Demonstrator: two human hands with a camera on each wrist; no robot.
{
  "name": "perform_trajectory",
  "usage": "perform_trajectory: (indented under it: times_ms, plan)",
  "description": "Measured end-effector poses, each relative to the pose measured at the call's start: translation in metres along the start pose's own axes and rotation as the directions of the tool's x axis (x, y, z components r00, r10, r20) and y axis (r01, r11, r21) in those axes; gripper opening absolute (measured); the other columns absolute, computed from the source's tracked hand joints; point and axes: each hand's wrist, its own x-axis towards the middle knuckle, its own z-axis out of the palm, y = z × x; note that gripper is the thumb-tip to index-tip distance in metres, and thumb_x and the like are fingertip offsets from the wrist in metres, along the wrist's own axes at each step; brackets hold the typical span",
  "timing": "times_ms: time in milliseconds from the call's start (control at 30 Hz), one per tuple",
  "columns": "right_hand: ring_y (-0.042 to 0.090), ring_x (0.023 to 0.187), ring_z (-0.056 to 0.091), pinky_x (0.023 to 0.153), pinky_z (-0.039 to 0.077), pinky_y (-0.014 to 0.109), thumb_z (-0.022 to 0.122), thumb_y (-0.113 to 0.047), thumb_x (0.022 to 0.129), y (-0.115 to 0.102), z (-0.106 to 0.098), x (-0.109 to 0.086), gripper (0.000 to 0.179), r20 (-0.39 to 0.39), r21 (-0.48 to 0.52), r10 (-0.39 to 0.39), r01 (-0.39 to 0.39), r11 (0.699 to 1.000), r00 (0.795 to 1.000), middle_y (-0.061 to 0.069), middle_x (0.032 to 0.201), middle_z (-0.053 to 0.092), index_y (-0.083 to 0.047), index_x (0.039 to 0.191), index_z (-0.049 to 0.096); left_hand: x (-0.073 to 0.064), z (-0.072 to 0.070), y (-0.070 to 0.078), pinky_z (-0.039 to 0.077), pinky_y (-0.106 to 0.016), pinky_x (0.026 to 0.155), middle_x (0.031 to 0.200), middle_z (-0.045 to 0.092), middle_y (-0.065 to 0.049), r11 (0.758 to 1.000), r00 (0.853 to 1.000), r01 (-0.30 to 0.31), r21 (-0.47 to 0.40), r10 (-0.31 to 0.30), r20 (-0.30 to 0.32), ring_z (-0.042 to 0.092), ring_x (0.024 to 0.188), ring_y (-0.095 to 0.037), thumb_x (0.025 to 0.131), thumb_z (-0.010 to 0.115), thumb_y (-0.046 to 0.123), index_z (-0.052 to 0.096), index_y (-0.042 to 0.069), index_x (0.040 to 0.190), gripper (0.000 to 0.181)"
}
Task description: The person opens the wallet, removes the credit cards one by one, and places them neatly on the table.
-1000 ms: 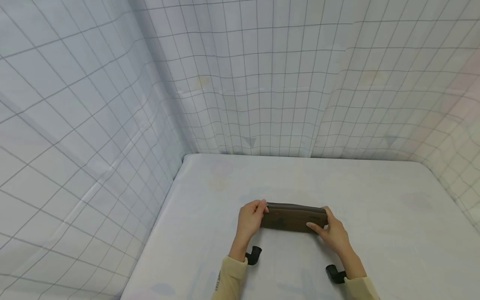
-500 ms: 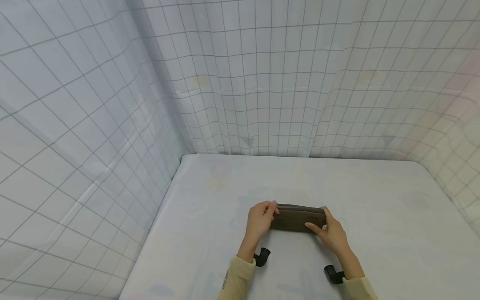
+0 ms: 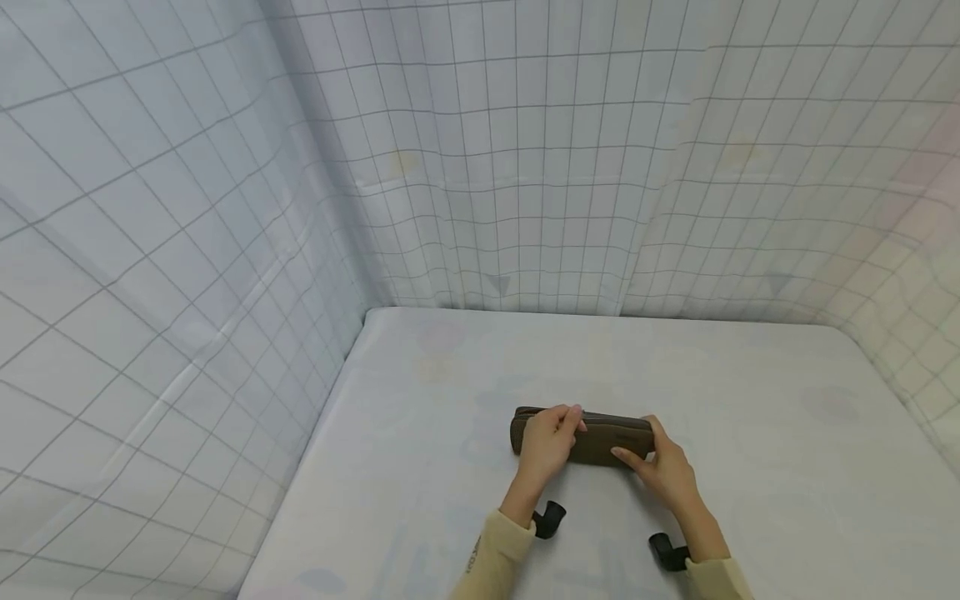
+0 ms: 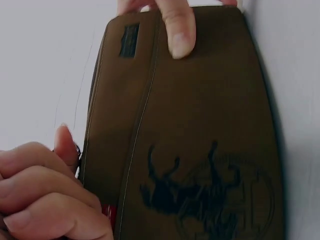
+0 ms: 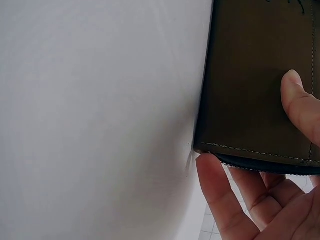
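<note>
A long brown zip wallet [image 3: 607, 440] stands on its long side with its zipped edge up. At that edge, near the middle, my left hand [image 3: 547, 443] pinches the zipper pull with curled fingers. The left wrist view shows this hand [image 4: 47, 192] beside a red tag [image 4: 109, 214], with a dark horse print [image 4: 185, 192] on the wallet's face. My right hand [image 3: 669, 473] grips the wallet's right end. In the right wrist view its thumb [image 5: 299, 100] presses the face, while the other fingers [image 5: 222, 192] wrap under the end.
A white-covered table [image 3: 420, 467] lies beneath. White gridded cloth [image 3: 495, 167] hangs at the back and both sides. A black wrist mount [image 3: 550, 520] sits at the left wrist, another black mount [image 3: 667, 552] at the right.
My left hand has moved right along the wallet's upper edge, from its left end to near the middle. The left end is uncovered now. My right hand keeps its hold in place.
</note>
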Motion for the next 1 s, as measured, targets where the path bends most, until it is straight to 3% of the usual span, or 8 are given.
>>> perform_trajectory:
  times_ms: [367, 1000]
  plan:
    - [0.018, 0.062, 0.045, 0.054, 0.035, 0.03, 0.069, -0.04, 0.081, -0.003, -0.003, -0.001, 0.053, 0.007, 0.012, 0.022, -0.022, 1.0, 1.0, 0.014, 0.101, 0.061, -0.014, 0.119, 0.043, 0.001, 0.023, 0.009, 0.034, -0.018, 0.045, 0.054, 0.05, 0.008, 1.0, 1.0, -0.017, -0.022, 0.017, 0.024, 0.043, 0.048, -0.003, 0.096, 0.048, 0.036, 0.067, 0.015, 0.072, 0.037]
    - [0.021, 0.069, 0.048, 0.057, 0.039, 0.034, 0.07, -0.041, 0.08, -0.001, 0.0, 0.0, 0.047, 0.003, -0.001, 0.02, -0.02, 1.0, 1.0, 0.018, 0.109, 0.061, -0.017, 0.113, 0.045, 0.006, 0.038, 0.019, 0.032, -0.017, 0.044, 0.051, 0.043, 0.01, 0.996, 0.989, -0.091, 0.006, 0.089, 0.115, 0.036, 0.045, -0.003, 0.097, 0.047, 0.035, 0.066, 0.017, 0.072, 0.037]
